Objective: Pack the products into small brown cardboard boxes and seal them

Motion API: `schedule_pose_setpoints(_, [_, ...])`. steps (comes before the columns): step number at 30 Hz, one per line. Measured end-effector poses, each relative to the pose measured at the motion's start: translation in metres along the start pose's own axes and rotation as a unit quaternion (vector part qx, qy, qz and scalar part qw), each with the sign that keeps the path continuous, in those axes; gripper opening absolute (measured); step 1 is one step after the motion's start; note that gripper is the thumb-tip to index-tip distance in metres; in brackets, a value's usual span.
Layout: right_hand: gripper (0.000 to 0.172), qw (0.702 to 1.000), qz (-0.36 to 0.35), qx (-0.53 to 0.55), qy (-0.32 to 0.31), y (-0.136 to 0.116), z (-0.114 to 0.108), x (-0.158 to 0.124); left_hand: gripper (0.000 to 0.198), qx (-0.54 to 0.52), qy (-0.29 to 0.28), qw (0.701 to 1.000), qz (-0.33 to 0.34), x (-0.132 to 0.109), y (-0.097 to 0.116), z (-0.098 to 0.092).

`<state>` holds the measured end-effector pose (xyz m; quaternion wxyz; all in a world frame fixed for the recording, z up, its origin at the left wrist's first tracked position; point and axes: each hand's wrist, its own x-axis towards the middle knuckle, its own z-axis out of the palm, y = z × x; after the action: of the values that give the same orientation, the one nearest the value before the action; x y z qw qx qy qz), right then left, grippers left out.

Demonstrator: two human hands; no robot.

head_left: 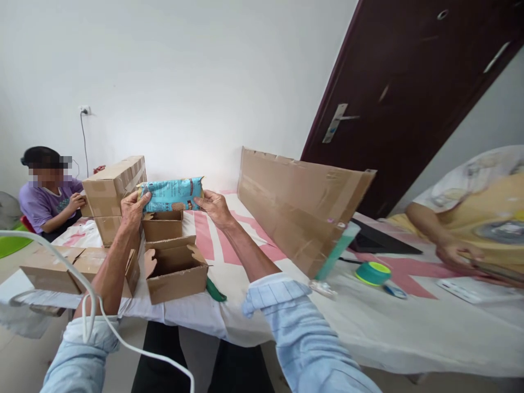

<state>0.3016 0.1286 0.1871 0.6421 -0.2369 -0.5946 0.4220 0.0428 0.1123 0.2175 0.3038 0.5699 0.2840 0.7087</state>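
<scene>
A blue printed snack packet (pixel 171 195) is held up level between both hands, above the table. My left hand (pixel 133 207) pinches its left end, thumb on the front. At the right end, my right hand (pixel 213 206) is closed on the packet's edge with thumb and fingers. Just below the packet stands a small open cardboard box (pixel 162 228). Nearer to me is a second open box (pixel 178 284) with its flaps up; its inside is dark. A green object (pixel 215 290) lies against that box's right side.
Taped cardboard boxes (pixel 108 188) are stacked at the left, with more boxes (pixel 51 270) in front. A tall cardboard panel (pixel 298 202) divides the table. Beyond it are a tape roll (pixel 372 273) and a person's hand (pixel 458 254). Another person (pixel 51 196) sits far left. A white cable (pixel 135 349) crosses near my left arm.
</scene>
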Motion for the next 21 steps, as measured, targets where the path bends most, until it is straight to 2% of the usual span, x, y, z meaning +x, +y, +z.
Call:
schedule_pose_setpoints(6, [0.058, 1.0, -0.004, -0.001, -0.021, -0.003, -0.008, 0.009, 0.045, -0.012, 0.009, 0.999, 0.031, 0.004, 0.007, 0.001])
schedule_pose_setpoints(9, [0.06, 0.999, 0.005, 0.012, -0.042, -0.002, -0.011, 0.008, 0.044, 0.012, 0.016, 0.999, 0.039, 0.003, 0.003, -0.002])
schedule_pose_setpoints(12, [0.059, 0.996, 0.028, 0.028, -0.076, 0.008, -0.011, 0.001, 0.044, 0.038, 0.017, 0.999, 0.018, -0.005, -0.012, -0.006])
schedule_pose_setpoints(15, [0.059, 0.992, 0.08, 0.01, -0.097, 0.03, -0.009, -0.011, 0.047, 0.06, 0.004, 0.998, -0.022, -0.017, -0.035, -0.009])
schedule_pose_setpoints(18, [0.06, 0.988, 0.136, -0.015, -0.064, 0.055, -0.011, -0.02, 0.053, 0.087, -0.023, 0.993, -0.071, -0.03, -0.058, -0.014])
schedule_pose_setpoints(21, [0.061, 0.989, 0.141, -0.01, -0.029, 0.07, -0.017, -0.024, 0.057, 0.113, -0.055, 0.987, -0.102, -0.037, -0.069, -0.022])
